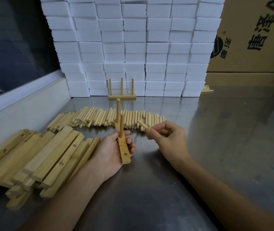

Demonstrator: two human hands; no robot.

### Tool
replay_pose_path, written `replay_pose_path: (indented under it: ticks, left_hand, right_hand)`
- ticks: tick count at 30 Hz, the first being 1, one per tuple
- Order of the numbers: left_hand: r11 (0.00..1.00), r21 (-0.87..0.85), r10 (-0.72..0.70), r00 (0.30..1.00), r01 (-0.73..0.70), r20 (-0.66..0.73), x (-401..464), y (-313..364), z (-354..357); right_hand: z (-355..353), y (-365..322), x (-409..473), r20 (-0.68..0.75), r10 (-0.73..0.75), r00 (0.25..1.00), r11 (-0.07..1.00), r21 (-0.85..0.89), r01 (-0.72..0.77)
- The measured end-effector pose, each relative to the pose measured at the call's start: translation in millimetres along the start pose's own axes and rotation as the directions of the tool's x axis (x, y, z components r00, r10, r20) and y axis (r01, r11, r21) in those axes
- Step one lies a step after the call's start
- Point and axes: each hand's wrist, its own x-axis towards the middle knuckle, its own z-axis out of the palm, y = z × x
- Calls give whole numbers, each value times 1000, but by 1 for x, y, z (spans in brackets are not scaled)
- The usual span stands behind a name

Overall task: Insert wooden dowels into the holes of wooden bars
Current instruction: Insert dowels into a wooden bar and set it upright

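Trouble here is mostly alignment, as far as we can judge. Our left hand [114, 150] cradles a wooden bar [123, 150] palm-up, thumb and fingers curled round its sides, holding it just above the table [216, 130]. Two dowels already stand upright in it: the far one [118, 110] and the middle one [121, 125]. One hole [125, 154] near our end of the bar is open and waiting.

Our right hand [168, 137] has its grip closed on a loose dowel [143, 124], pinched between thumb and fingertips at one end, with the rest poking out toward the dowel pile [106, 120]. It's off to the right of the bar, not over the hole yet.

What could go wrong, we reckon:

- The dowel is lying nearly flat right now. If we bring it in tilted, it'll likely catch on the rim of the hole and jam or skid off.
- The bar is only resting in our palm, so pushing down hard could rock it, and the two standing dowels could knock against our right hand on the way in.
- Pinching so close to one end gives little control over the free tip.
- The stack of bars [38, 157] sits right by our left wrist, so a slip could scatter it.

The finished piece [122, 95] at the back shows what we're after.
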Motion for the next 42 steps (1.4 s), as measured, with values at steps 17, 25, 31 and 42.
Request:
replay_pose_path:
  ticks: [17,25,31,42]
  left_hand:
    - [1000,-30,9,1000,-8,4,3,-1,-1]
    - [995,-100,-8,1000,8,-5,6,0,-3]
    - [991,-136,-19,1000,20,3,8,1,-7]
    - [1000,-21,-20,996,18,-82,4,2,-1]
  right_hand:
    - [10,-4,-15,245,-428,870,789,-368,492]
    - [7,3,-6,115,-151,982,969,-177,170]
    - [8,-5,-5,141,50,989,983,171,-74]
    - [24,-15,-25,385,-55,921,993,115,11]
